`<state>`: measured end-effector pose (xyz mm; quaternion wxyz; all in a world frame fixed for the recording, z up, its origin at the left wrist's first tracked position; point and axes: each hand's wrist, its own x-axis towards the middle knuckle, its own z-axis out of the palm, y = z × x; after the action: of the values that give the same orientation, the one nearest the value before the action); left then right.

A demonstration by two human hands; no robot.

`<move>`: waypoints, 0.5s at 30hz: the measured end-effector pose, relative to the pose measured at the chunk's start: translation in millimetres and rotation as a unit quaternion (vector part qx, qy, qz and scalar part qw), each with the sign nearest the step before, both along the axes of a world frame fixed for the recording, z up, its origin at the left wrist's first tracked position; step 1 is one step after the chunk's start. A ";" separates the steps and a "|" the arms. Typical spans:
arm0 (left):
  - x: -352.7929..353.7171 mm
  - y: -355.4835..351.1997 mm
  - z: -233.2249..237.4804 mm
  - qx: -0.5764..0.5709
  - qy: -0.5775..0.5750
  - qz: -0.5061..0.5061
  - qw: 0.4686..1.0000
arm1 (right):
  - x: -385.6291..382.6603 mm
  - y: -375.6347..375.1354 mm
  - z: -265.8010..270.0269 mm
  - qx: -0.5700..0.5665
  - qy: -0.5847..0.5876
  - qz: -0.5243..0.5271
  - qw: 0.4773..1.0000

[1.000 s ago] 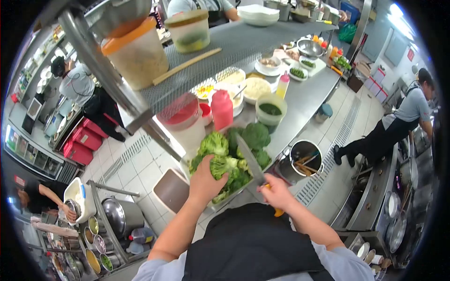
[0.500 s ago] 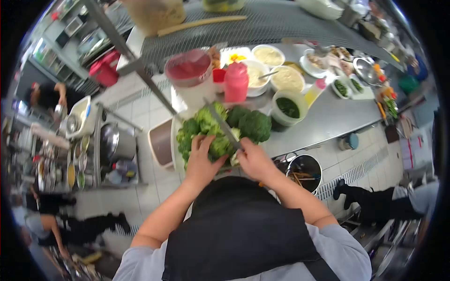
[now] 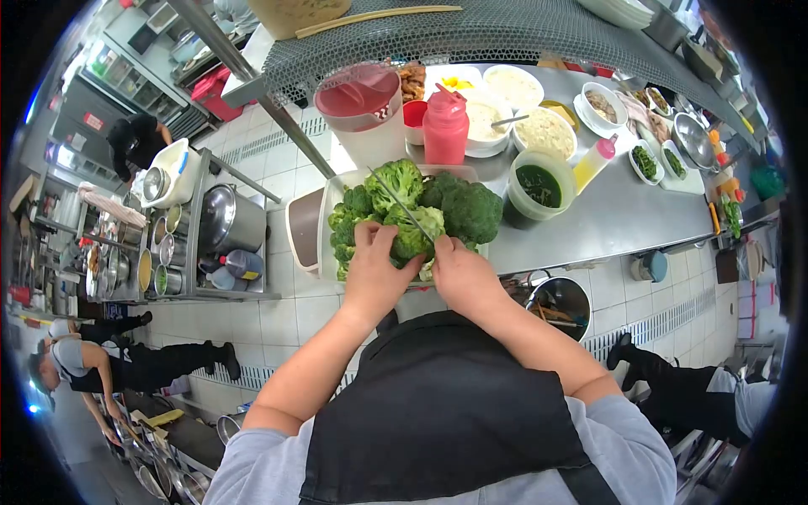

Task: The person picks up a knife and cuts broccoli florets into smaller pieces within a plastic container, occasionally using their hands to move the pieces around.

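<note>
- At the near edge of the bench (image 3: 614,219), a clear tub (image 3: 324,244) is heaped with broccoli, and both hands meet over its front rim
- The left hand (image 3: 374,269) is clamped around a broccoli floret (image 3: 412,240), fingers curled over its left side and pinning it against the pile
- The right hand (image 3: 461,273) is closed on a knife (image 3: 400,204); the handle is hidden in the fist and only the blade shows
- The blade's long axis runs from the right hand up and to the left, slanting across the held floret and away from the body, with its tip over the taller heads at the back of the tub
- The floret lies just ahead of both hands and between them; the left hand grips it, while the right reaches it only through the blade
- Behind the tub stand a red squeeze bottle (image 3: 444,130) and a round tub of green sauce (image 3: 539,187), close to the tub but apart from the hands
- No brand, label or writing near the hands can be read; the small signs far off to the left are too blurred to make out
</note>
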<state>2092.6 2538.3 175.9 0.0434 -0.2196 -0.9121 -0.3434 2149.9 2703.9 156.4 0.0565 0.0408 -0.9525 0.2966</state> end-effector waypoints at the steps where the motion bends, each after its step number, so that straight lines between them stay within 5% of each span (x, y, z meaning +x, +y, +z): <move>1: 0.0 -0.4 1.4 0.001 -0.002 -0.002 1.000 | -2.4 -2.5 0.8 0.008 -0.011 -0.004 1.000; 8: -6.8 -11.6 -2.9 -0.014 -0.005 -0.089 0.996 | -17.0 -20.4 3.6 0.045 -0.042 -0.037 0.997; 11: -18.8 -24.4 -2.3 0.034 -0.020 -0.079 0.996 | -13.8 -24.7 4.8 -0.021 -0.022 -0.054 0.998; 14: -39.0 -41.6 -21.3 0.172 -0.131 -0.091 0.972 | -4.2 -21.3 -4.8 -0.069 0.023 -0.083 0.994; 15: -51.2 -45.3 -30.8 0.326 -0.287 -0.033 0.900 | -1.8 -20.2 -6.1 -0.087 0.017 -0.111 0.990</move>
<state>2041.5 2493.0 145.1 -0.1626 -0.1154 -0.7146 -0.6705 2148.1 2683.7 150.3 0.1085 -0.0655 -0.9206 0.3693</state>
